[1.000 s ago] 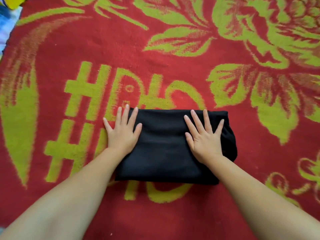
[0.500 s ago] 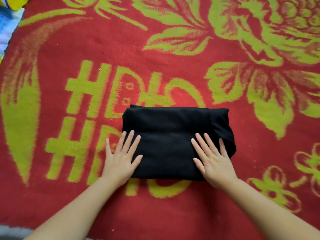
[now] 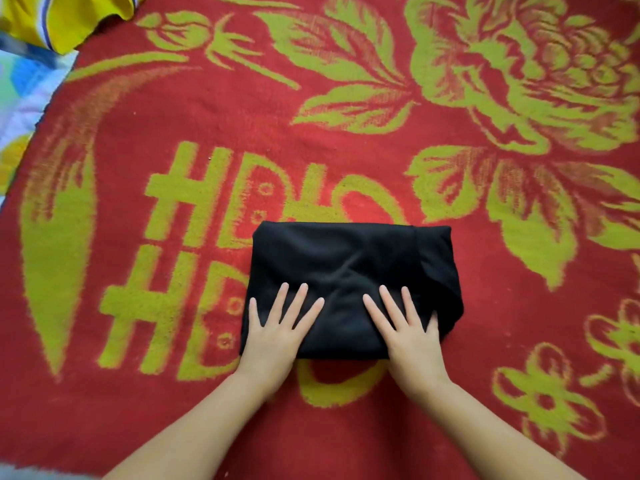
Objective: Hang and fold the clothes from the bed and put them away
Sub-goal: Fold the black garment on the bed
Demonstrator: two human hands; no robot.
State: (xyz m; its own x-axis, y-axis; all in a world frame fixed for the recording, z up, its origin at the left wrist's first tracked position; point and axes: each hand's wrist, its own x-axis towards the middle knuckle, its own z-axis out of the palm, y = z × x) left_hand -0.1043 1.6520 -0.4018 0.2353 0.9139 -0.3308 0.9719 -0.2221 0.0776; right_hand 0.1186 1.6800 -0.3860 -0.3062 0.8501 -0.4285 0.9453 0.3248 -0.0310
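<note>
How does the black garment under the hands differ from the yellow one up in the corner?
The black garment is folded into a neat rectangle near the middle of the red blanket; the yellow garment lies bunched at the far left edge. The left hand and right hand press flat on the black one; nothing touches the yellow one. The yellow one shows a stripe; the black one is plain.

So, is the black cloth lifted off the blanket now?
No, the black cloth lies flat on the blanket, with the left hand and right hand pressing on it with straight fingers.
</note>
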